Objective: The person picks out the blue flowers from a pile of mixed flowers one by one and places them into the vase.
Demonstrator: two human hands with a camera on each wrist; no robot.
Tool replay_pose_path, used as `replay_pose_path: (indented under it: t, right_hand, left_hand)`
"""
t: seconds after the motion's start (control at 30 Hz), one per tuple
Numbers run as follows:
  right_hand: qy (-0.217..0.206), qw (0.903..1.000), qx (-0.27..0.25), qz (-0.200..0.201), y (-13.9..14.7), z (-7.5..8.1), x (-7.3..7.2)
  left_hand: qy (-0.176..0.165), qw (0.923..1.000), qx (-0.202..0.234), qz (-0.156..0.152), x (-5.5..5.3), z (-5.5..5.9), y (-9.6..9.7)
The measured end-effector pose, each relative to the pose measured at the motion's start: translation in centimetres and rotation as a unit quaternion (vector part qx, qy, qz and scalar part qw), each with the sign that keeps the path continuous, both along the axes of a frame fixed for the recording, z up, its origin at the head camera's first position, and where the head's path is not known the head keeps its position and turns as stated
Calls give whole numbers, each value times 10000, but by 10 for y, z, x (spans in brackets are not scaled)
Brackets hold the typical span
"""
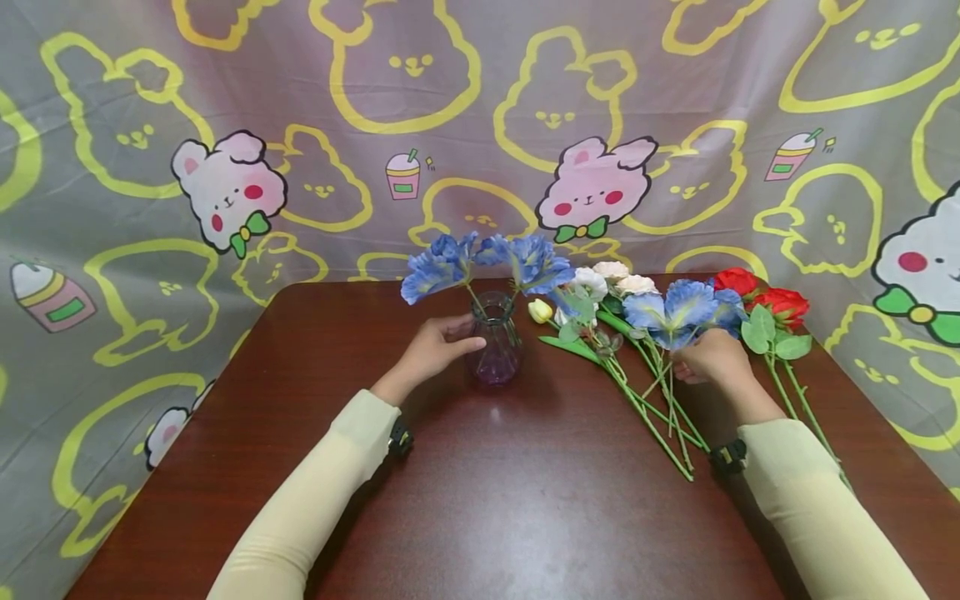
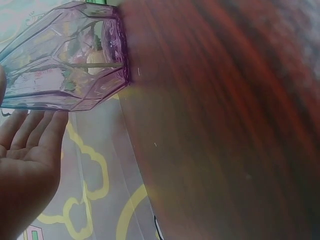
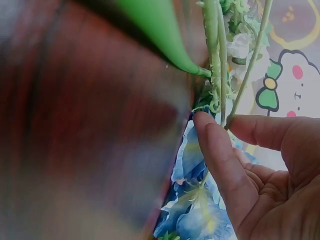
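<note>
A clear, purple-tinted glass vase (image 1: 495,360) stands on the table with blue artificial flowers (image 1: 442,265) in it, their heads leaning out over both sides of the rim. My left hand (image 1: 437,348) holds the vase from its left, thumb on the near side. In the left wrist view, the fingers (image 2: 46,131) of that hand touch the glass (image 2: 65,60). Over at the right, my right hand (image 1: 718,363) pinches the thin stem (image 3: 250,60) of a blue flower (image 1: 678,310) between thumb and forefinger. The blossom partly covers another blue one behind it.
White and cream roses (image 1: 637,285), a pale yellow tulip (image 1: 540,311) and green stems (image 1: 637,404) lie between the vase and my right hand. Red roses (image 1: 780,304) lie farther right. A patterned curtain (image 1: 480,150) hangs behind the brown table (image 1: 480,500).
</note>
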State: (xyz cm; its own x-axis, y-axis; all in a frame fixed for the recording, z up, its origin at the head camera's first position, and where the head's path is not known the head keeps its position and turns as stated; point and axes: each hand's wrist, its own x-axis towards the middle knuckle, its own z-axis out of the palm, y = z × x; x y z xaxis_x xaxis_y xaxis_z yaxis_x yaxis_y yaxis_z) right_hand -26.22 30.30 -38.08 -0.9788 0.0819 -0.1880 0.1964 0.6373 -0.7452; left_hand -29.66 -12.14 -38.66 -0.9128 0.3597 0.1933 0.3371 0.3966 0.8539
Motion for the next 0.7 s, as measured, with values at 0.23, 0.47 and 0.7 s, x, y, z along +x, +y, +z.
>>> replay_pose_path:
  t: [0.23,0.47,0.7]
  right_hand:
    - [44,9999,-85,-75,3,2,3]
    - [301,9986,-376,-230,6,4,9]
    - [500,9963,-604,-341,7,6,12]
  left_hand:
    - [-24,10000,-4,-13,0,-1,-1]
    - [-25,10000,5,-6,1,-1,-1]
    - [59,10000,1,-15,0,-1,-1]
